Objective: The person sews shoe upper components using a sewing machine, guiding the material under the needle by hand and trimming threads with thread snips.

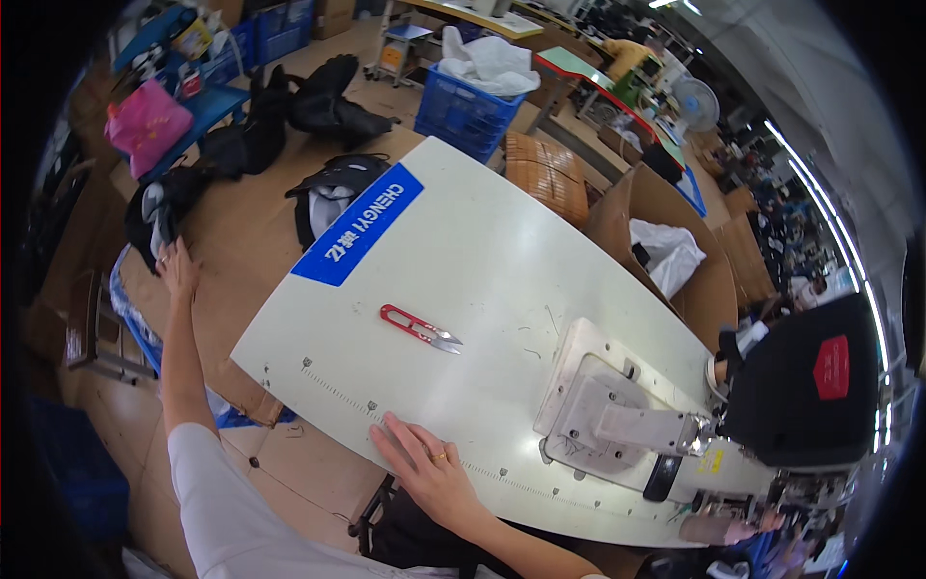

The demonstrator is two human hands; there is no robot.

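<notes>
Left hand (177, 273) touches a black bundle (162, 214), whether gripping it cannot be told; right hand (434, 480) rests, fingers loosely spread, on the white table (502, 261), red snips (422, 330) lying ahead of its fingertips.

Black-and-grey fabric item (154, 214) is touched by left hand (178, 278). Right hand (436, 480) is rested on white worktop's (511, 251) near edge. Red-handled snips (403, 322) are laid mid-worktop; sewing machine (639, 424) is mounted at right.
</notes>
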